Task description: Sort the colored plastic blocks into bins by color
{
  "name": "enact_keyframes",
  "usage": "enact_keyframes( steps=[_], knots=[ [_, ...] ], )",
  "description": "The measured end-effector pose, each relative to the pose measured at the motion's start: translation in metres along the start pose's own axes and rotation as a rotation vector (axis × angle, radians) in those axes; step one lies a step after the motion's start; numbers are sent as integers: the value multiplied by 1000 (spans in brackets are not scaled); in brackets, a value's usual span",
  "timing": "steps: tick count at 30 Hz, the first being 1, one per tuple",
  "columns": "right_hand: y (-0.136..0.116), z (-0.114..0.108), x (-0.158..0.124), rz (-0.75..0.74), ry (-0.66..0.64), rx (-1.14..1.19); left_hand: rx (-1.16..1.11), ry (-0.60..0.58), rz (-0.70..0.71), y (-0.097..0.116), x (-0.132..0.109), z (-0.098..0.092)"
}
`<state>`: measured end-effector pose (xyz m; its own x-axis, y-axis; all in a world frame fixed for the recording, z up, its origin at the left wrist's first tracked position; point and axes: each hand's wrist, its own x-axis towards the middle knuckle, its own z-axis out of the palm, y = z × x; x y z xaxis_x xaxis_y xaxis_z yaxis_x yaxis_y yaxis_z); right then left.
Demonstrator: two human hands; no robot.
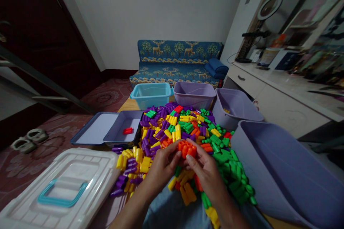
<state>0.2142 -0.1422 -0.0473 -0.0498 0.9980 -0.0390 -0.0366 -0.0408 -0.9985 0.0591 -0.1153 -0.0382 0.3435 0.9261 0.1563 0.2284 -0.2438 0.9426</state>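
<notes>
Both of my hands meet in front of me above a heap of plastic building blocks (pixel 161 132). My left hand (pixel 169 157) pinches the left side of some orange building blocks (pixel 186 148), thumb toward me. On their right side, my right hand (pixel 201 159) closes with its thumb against the front. The orange pieces stand side by side with rounded ends showing; whether they are joined I cannot tell. Under the hands lie yellow and orange blocks (pixel 188 193), some over my lap. Green blocks (pixel 233 171) pile up right of my right hand; purple and yellow ones (pixel 131 168) lie left.
A light-blue bin (pixel 152 96) and purple bins (pixel 195 94) line the far edge, with a large purple bin (pixel 285 175) at right. An open case (pixel 107 127) holds a red block (pixel 128 131). A white lidded box (pixel 61 186) stands near left. A patterned sofa (pixel 177 68) is behind.
</notes>
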Motion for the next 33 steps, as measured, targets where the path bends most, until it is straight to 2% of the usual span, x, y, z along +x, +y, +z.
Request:
enact_keyframes(
  steps=[23,26,28,31,33],
  knots=[
    [7,2,2,-29,27,-19,-5,22,-9,-1,0,1],
    [-11,5,8,-82,50,-28,-34,47,14,6,8,-3],
    [-33,7,15,-147,52,-30,-66,72,52,20,19,-8],
    [-68,9,35,-288,83,-24,-124,98,127,46,45,-17],
    [-81,9,54,-381,138,-51,-169,106,184,55,68,-22]
  ],
)
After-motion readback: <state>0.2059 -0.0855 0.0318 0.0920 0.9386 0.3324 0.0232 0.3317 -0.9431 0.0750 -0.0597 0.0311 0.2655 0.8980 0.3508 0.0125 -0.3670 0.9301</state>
